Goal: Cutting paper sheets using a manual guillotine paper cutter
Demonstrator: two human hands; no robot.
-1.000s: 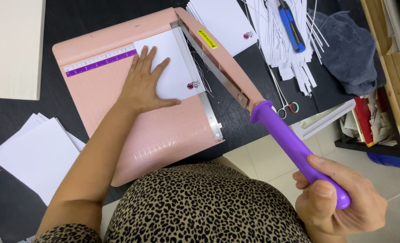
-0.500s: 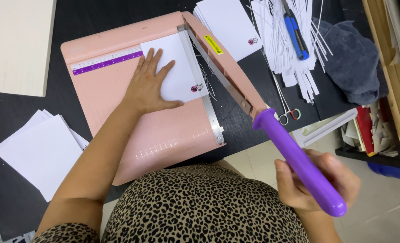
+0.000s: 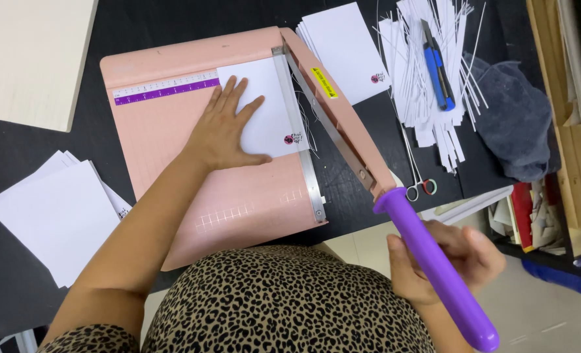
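Observation:
A pink paper cutter (image 3: 172, 163) lies on the black table. My left hand (image 3: 222, 134) presses flat on a white sheet (image 3: 271, 91) on its bed, against the ruler edge and next to the cutting rail. The blade arm (image 3: 333, 111) is raised at an angle over the table's near edge. It ends in a long purple handle (image 3: 434, 268). My right hand (image 3: 477, 258) wraps around the upper part of that handle, thumb on the left side and fingers behind it.
White sheets (image 3: 55, 216) are stacked at the left. Cut cards (image 3: 342, 52) lie beyond the cutter. Further right are thin paper strips (image 3: 434, 85), a blue utility knife (image 3: 437, 65), small scissors (image 3: 418, 183) and a dark cloth (image 3: 516, 124). A pale board (image 3: 29, 52) sits top left.
My right hand has slid from the handle's far end up toward the blade. The left hand stays pressed on the sheet.

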